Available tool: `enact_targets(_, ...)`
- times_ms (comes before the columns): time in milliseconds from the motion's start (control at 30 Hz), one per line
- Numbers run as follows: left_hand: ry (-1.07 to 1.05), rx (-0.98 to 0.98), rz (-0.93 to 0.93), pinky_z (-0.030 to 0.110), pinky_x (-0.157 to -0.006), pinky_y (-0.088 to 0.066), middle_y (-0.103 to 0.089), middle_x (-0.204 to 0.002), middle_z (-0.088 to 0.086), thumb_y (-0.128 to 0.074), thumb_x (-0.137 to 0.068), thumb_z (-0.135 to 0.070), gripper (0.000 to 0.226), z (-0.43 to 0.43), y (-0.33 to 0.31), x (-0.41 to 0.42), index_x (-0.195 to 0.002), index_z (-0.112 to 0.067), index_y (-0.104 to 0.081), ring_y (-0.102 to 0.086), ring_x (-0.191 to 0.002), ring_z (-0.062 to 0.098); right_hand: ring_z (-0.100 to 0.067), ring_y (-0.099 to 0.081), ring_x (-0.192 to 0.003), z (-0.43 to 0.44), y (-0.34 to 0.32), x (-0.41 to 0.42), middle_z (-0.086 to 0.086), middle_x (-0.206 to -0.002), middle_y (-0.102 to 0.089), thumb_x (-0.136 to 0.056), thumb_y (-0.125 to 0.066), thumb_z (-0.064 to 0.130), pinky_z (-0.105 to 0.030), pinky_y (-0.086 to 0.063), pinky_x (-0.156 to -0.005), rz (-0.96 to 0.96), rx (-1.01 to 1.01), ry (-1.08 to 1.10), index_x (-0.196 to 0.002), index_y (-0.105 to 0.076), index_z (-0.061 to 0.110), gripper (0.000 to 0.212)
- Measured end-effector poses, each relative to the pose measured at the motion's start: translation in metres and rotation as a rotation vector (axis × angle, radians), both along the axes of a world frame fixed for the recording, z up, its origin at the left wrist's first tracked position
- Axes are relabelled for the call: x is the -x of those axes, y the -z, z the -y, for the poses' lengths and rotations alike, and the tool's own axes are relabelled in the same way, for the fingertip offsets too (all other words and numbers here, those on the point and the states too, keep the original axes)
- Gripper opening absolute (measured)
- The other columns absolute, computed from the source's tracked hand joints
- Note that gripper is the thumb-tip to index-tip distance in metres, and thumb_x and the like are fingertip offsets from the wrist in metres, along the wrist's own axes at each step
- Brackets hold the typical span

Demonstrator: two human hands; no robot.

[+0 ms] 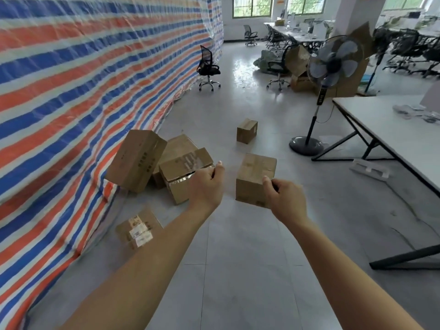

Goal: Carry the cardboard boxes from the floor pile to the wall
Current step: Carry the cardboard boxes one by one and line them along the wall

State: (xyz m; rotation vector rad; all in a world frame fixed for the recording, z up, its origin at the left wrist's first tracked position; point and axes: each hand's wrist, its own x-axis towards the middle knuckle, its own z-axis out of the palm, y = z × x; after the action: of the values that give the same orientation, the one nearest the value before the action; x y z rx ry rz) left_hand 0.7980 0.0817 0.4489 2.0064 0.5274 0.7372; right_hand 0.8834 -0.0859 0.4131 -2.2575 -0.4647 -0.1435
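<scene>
Both hands are curled and hold nothing. The left hand [206, 184] is by the taped box [184, 171] (maybe touching). The right hand [284, 197] is in front of the small box [254, 175].

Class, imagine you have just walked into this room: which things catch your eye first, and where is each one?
The striped tarpaulin in red, blue and white fills the whole left side like a wall. At its foot lie several cardboard boxes, one tilted against it, with two more standing apart on the grey floor. In the foreground, the left hand and right hand reach forward, half closed and holding nothing.
</scene>
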Motion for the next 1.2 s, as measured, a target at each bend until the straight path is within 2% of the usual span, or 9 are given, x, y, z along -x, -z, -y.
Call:
enact_targets(133, -0.048, 0.071, -0.046, 0.03, -0.053, -0.024, -0.032, -0.032, -0.008, -0.045, -0.103, -0.032, 0.069, -0.056, 0.021, -0.08, -0.036, -0.021, -0.043, -0.029, -0.036, 0.008, -0.015, -0.037, -0.043, -0.05, 0.021, -0.089, 0.003, -0.044, -0.038, -0.101, -0.048, 0.041, -0.03, -0.024, -0.047, -0.034, 0.067, -0.061, -0.053, -0.04, 0.015, 0.055)
enact_targets(233, -0.069, 0.079, -0.062, 0.031, -0.052, -0.026, -0.033, -0.033, -0.008, -0.045, -0.101, -0.035, 0.068, -0.1, 0.043, -0.155, -0.037, -0.016, -0.032, -0.031, -0.036, 0.007, -0.017, -0.045, -0.047, -0.09, 0.034, -0.16, 0.003, -0.046, -0.046, -0.1, -0.05, 0.039, -0.03, -0.027, -0.048, -0.051, 0.092, -0.056, -0.054, -0.046, 0.014, 0.052)
enact_targets(367, -0.03, 0.08, -0.119, 0.045, -0.052, -0.032, -0.039, -0.044, 0.003, -0.042, -0.095, -0.045, 0.059, -0.155, 0.071, -0.263, -0.046, -0.015, -0.03, -0.039, -0.045, 0.021, -0.018, -0.056, -0.053, -0.142, 0.054, -0.262, -0.001, -0.06, -0.066, -0.101, -0.05, 0.04, -0.029, -0.034, -0.048, -0.077, 0.169, -0.054, -0.059, -0.058, 0.013, 0.051)
enact_targets(467, -0.004, 0.068, -0.171, 0.036, -0.053, -0.024, -0.03, -0.042, -0.001, -0.046, -0.1, -0.036, 0.062, -0.185, 0.077, -0.34, -0.046, -0.014, -0.026, -0.031, -0.043, 0.02, -0.016, -0.056, -0.051, -0.167, 0.062, -0.334, -0.001, -0.059, -0.066, -0.1, -0.048, 0.045, -0.03, -0.039, -0.049, -0.102, 0.213, -0.023, -0.061, -0.061, 0.012, 0.053)
enact_targets(567, -0.005, 0.084, -0.235, 0.035, -0.053, -0.02, -0.03, -0.041, -0.003, -0.047, -0.101, -0.033, 0.061, -0.204, 0.079, -0.416, -0.046, -0.015, -0.027, -0.032, -0.044, 0.018, -0.018, -0.06, -0.055, -0.18, 0.073, -0.404, -0.001, -0.063, -0.068, -0.099, -0.046, 0.048, -0.033, -0.048, -0.056, -0.139, 0.219, 0.032, -0.067, -0.066, 0.011, 0.054)
enact_targets(767, 0.025, 0.151, -0.341, 0.033, -0.053, -0.021, -0.028, -0.032, -0.006, -0.047, -0.101, -0.031, 0.064, -0.215, 0.12, -0.569, -0.042, -0.017, -0.027, -0.032, -0.042, 0.018, -0.019, -0.061, -0.055, -0.181, 0.129, -0.538, -0.003, -0.062, -0.068, -0.101, -0.048, 0.045, -0.026, -0.037, -0.047, -0.26, 0.26, 0.079, -0.069, -0.069, 0.01, 0.053)
enact_targets(967, -0.106, 0.227, -0.469, 0.035, -0.054, -0.02, -0.027, -0.032, -0.007, -0.049, -0.101, -0.032, 0.063, -0.218, 0.2, -0.734, -0.044, -0.018, -0.026, -0.03, -0.045, 0.019, -0.02, -0.062, -0.064, -0.197, 0.201, -0.703, -0.003, -0.064, -0.067, -0.1, -0.047, 0.044, -0.036, -0.052, -0.062, -0.441, 0.292, 0.029, -0.071, -0.07, 0.01, 0.051)
enact_targets(1067, -0.152, 0.233, -0.525, 0.037, -0.054, -0.023, -0.035, -0.044, -0.003, -0.046, -0.102, -0.034, 0.059, -0.222, 0.248, -0.806, -0.049, -0.015, -0.03, -0.034, -0.048, 0.02, -0.022, -0.062, -0.063, -0.203, 0.248, -0.772, -0.003, -0.062, -0.066, -0.1, -0.047, 0.044, -0.039, -0.053, -0.063, -0.521, 0.319, 0.015, -0.069, -0.068, 0.009, 0.051)
enact_targets(1200, -0.155, 0.245, -0.631, 0.038, -0.059, -0.029, -0.042, -0.06, 0.001, -0.041, -0.103, -0.033, 0.045, -0.23, 0.342, -0.872, -0.062, -0.015, -0.037, -0.041, -0.062, 0.023, -0.024, -0.063, -0.068, -0.211, 0.329, -0.833, -0.003, -0.065, -0.067, -0.099, -0.045, 0.042, -0.037, -0.052, -0.064, -0.65, 0.391, 0.009, -0.07, -0.068, 0.01, 0.049)
